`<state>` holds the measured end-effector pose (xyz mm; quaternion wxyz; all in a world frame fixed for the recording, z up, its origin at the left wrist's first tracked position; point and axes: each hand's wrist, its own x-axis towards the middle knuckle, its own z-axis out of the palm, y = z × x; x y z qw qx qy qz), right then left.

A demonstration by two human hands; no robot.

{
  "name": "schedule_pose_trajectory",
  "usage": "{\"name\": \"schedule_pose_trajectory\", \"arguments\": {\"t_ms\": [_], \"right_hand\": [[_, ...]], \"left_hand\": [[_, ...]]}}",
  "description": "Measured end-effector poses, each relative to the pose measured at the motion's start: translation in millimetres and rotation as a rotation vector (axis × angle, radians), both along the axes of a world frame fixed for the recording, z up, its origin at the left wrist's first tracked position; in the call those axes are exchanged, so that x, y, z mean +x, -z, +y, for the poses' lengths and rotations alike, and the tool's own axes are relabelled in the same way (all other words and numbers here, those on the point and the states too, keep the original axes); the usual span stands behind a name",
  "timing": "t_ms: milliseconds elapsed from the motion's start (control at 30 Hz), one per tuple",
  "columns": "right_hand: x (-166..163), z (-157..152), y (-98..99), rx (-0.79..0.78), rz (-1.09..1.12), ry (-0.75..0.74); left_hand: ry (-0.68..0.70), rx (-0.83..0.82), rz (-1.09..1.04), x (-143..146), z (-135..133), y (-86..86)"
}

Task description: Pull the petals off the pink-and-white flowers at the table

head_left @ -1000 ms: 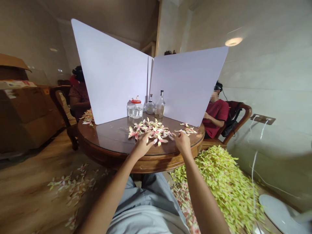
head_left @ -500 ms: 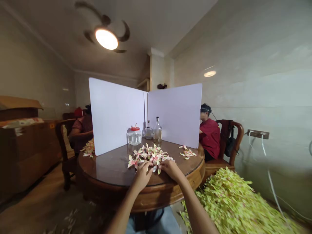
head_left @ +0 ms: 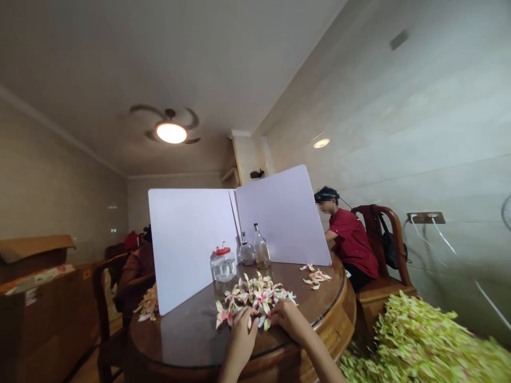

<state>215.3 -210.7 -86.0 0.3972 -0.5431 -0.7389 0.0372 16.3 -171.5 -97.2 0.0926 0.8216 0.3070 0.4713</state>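
Note:
My left hand [head_left: 240, 336] and my right hand [head_left: 286, 317] rest side by side on the round wooden table [head_left: 187, 340], at the near edge of a pile of pink and cream artificial flowers [head_left: 255, 295]. Their fingers curl down onto the flowers, and I cannot make out what they hold. Behind the pile stand a clear jar with a red lid [head_left: 223, 264] and two glass bottles [head_left: 261, 248].
A white folding screen [head_left: 191, 234] divides the table. A person in red [head_left: 351, 242] sits on a wooden chair at the right; another person sits at the left [head_left: 136, 266]. A heap of green leaves [head_left: 423, 346] lies lower right. Cardboard boxes [head_left: 35, 287] stand left.
The view has tilted up, so the ceiling fan shows and my lap has left the frame. My hands have drawn closer together at the flower pile.

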Motion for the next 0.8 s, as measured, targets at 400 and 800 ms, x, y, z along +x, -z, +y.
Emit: {"name": "schedule_pose_trajectory", "arguments": {"t_ms": [400,800], "right_hand": [[-18.8,9.0,0.3,0.187,0.312,0.042],[-93.9,26.9,5.3,0.138,0.481,-0.186]], "left_hand": [[-0.011,-0.091,-0.137,0.4,20.0,11.3],[0.038,-0.273,-0.382,-28.3,40.4,11.4]]}}
